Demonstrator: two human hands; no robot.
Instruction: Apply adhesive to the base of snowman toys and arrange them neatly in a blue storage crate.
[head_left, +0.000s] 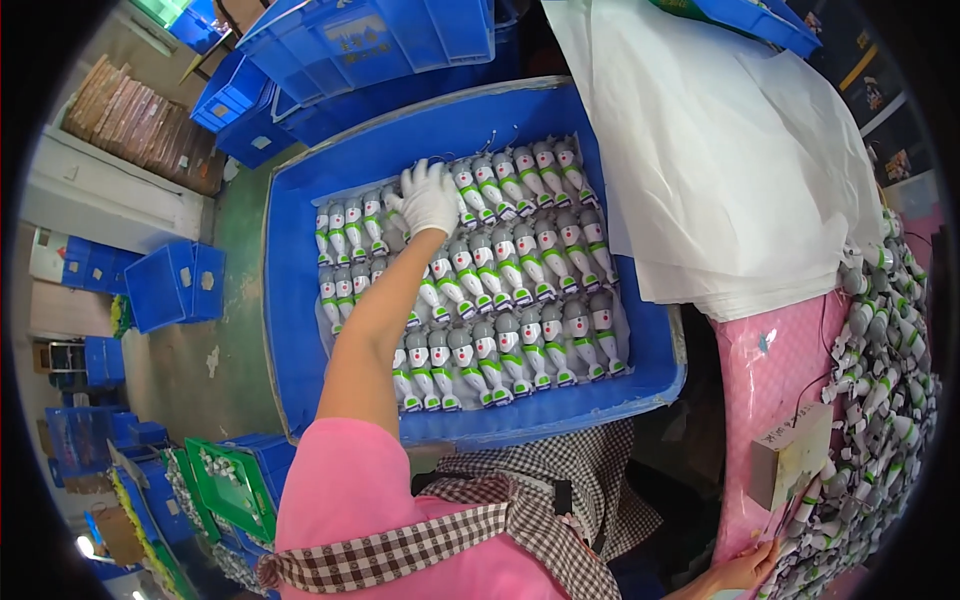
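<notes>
My left hand (428,203), in a white glove, reaches into a large blue bin (470,425). Its fingers are spread over the back row of toy legs (495,262), which are white with grey tops, green bands and red dots. They lie side by side in several rows on a pale sheet. I cannot see anything held under the glove. At the lower right, my bare right hand (742,572) is at the near edge of a heap of loose toy legs (880,400). Its fingers are closed around the end of one of them, partly hidden.
White sheets (720,150) drape over the pink work surface (745,400) on the right. A small carton (790,455) stands beside the heap. Blue crates (370,45) rise behind the bin. More crates (175,285) and a green tray (230,490) stand on the left.
</notes>
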